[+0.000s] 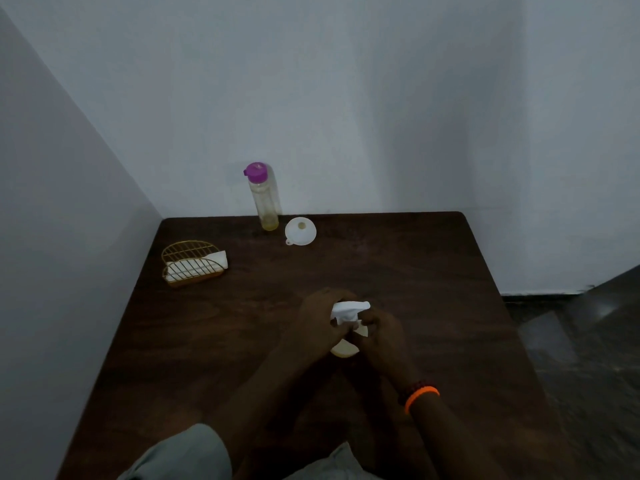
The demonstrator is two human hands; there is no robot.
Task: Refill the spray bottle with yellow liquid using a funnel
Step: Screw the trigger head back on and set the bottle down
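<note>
A spray bottle [344,349] with a white trigger head [349,309] stands near the middle of the dark wooden table [433,271]. My left hand [322,317] wraps the head and neck from the left. My right hand [381,332] grips the bottle's neck from the right. Only the pale yellowish base shows below my fingers. A tall clear bottle [265,199] with a purple cap stands at the far edge, a little yellow liquid at its bottom. Next to it a white funnel [300,231] lies on the table, wide mouth up.
A gold wire holder [190,263] with white napkins sits at the table's left side. White walls close the corner behind and to the left. The table's right edge drops to a dark floor [581,341].
</note>
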